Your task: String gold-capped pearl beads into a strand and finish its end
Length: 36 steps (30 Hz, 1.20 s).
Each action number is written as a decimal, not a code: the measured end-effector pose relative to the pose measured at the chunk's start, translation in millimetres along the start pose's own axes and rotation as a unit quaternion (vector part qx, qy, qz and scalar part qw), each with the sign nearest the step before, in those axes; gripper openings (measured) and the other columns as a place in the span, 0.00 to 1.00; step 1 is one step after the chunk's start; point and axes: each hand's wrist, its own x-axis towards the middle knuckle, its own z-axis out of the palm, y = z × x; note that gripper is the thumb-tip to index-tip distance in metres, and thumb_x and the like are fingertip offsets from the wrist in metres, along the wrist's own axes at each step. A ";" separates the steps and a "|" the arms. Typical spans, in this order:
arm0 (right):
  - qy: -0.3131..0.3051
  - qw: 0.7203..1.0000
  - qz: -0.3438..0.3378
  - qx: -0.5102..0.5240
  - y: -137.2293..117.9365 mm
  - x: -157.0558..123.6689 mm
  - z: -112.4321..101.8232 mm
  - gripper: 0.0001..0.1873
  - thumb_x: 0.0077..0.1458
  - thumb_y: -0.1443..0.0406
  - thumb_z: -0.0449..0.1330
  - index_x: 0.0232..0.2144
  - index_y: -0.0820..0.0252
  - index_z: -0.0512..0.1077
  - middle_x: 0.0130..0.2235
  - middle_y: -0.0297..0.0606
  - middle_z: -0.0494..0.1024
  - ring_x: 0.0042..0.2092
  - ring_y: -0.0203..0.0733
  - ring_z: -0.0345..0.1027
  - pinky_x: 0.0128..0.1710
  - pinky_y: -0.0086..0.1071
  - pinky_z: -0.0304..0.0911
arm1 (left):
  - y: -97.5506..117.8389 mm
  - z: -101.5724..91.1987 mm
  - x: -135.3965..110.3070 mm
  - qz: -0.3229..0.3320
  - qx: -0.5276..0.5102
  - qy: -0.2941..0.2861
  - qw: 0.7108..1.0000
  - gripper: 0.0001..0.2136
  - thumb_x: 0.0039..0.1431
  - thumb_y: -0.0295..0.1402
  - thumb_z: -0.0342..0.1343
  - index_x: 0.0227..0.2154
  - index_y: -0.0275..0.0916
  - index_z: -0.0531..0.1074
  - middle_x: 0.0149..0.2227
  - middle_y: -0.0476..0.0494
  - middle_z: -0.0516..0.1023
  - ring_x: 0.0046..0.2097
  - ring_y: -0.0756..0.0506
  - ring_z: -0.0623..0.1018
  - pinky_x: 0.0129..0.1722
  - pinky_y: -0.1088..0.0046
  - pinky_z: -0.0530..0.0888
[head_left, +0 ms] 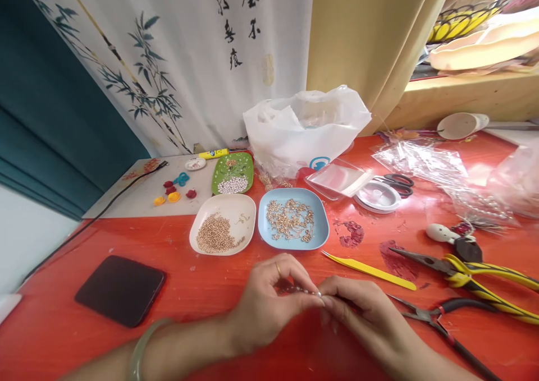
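My left hand [269, 302] pinches one end of a thin beaded strand [298, 289], with small pale beads showing between thumb and forefinger. Against its fingertips, my right hand [364, 308] is closed in a pinch at the same spot; what lies between its fingers is too small to make out. Just beyond the hands sit a blue dish [295, 243] of gold-coloured findings and a cream dish [248, 224] of small gold beads. Yellow tweezers [374, 271] lie close to my right hand.
Yellow-handled long-nose pliers [463, 274] and black-and-red pliers [438, 316] lie at right. A black phone-like slab [122, 290] rests at left. Behind the dishes are a green tray [219, 173] with white beads, a white plastic bag [290, 128], scissors [400, 183] and clear packets [421, 159].
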 end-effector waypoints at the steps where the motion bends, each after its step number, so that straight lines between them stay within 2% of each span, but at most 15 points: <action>1: -0.002 1.000 0.001 0.003 -0.4 0.0 -0.1 0.12 0.57 0.64 0.50 0.24 0.61 0.67 0.22 0.32 0.69 0.24 0.32 0.61 0.23 0.24 0.55 | 0.2 0.1 0.1 0.001 0.000 0.000 1.000 0.05 0.43 0.29 0.61 0.19 0.34 0.70 0.22 0.49 0.68 0.25 0.53 0.66 0.25 0.78 0.63; 11: -0.023 0.999 -0.002 0.037 0.4 -0.1 -0.5 0.13 0.57 0.63 0.49 0.24 0.62 0.67 0.22 0.32 0.69 0.24 0.31 0.61 0.24 0.23 0.54 | -1.8 0.0 0.5 0.014 -0.012 -0.015 1.000 0.05 0.42 0.29 0.61 0.19 0.34 0.70 0.22 0.49 0.68 0.25 0.54 0.65 0.24 0.78 0.62; 16: -0.058 0.993 0.033 0.102 -2.3 1.1 -3.9 0.16 0.57 0.60 0.48 0.22 0.62 0.65 0.21 0.32 0.67 0.23 0.30 0.59 0.22 0.23 0.53 | -2.0 -1.6 0.1 0.001 -0.041 -0.035 0.999 0.04 0.41 0.27 0.61 0.20 0.34 0.71 0.22 0.49 0.67 0.25 0.54 0.65 0.24 0.78 0.61; 19: -0.084 0.983 0.064 0.152 -2.8 2.2 -5.0 0.17 0.56 0.58 0.49 0.21 0.63 0.64 0.20 0.31 0.65 0.23 0.30 0.58 0.23 0.24 0.53 | -1.0 -1.4 0.7 -0.015 -0.070 -0.045 0.996 0.04 0.40 0.26 0.62 0.19 0.34 0.71 0.22 0.48 0.68 0.26 0.54 0.66 0.25 0.78 0.62; 25: -0.118 0.946 0.118 0.279 1.1 2.5 -3.3 0.15 0.54 0.58 0.52 0.23 0.63 0.63 0.20 0.30 0.64 0.21 0.29 0.56 0.23 0.23 0.54 | -2.4 1.2 2.3 -0.064 -0.144 -0.050 0.986 0.05 0.38 0.25 0.63 0.18 0.34 0.71 0.23 0.49 0.68 0.25 0.54 0.68 0.26 0.78 0.65; 32: -0.101 0.940 0.123 0.300 3.9 4.3 -2.6 0.14 0.53 0.58 0.54 0.22 0.63 0.65 0.19 0.29 0.64 0.21 0.27 0.56 0.22 0.22 0.54 | -5.2 -0.1 2.7 -0.104 -0.171 -0.054 0.978 0.07 0.37 0.26 0.64 0.17 0.34 0.70 0.22 0.51 0.66 0.25 0.55 0.66 0.24 0.79 0.62; 36: -0.066 0.953 0.125 0.267 2.3 5.3 -3.0 0.13 0.52 0.58 0.54 0.25 0.63 0.67 0.20 0.29 0.66 0.22 0.28 0.58 0.23 0.23 0.54 | -4.1 -1.3 3.1 -0.078 -0.131 -0.037 0.988 0.06 0.40 0.28 0.62 0.18 0.34 0.69 0.22 0.51 0.65 0.26 0.54 0.65 0.25 0.78 0.61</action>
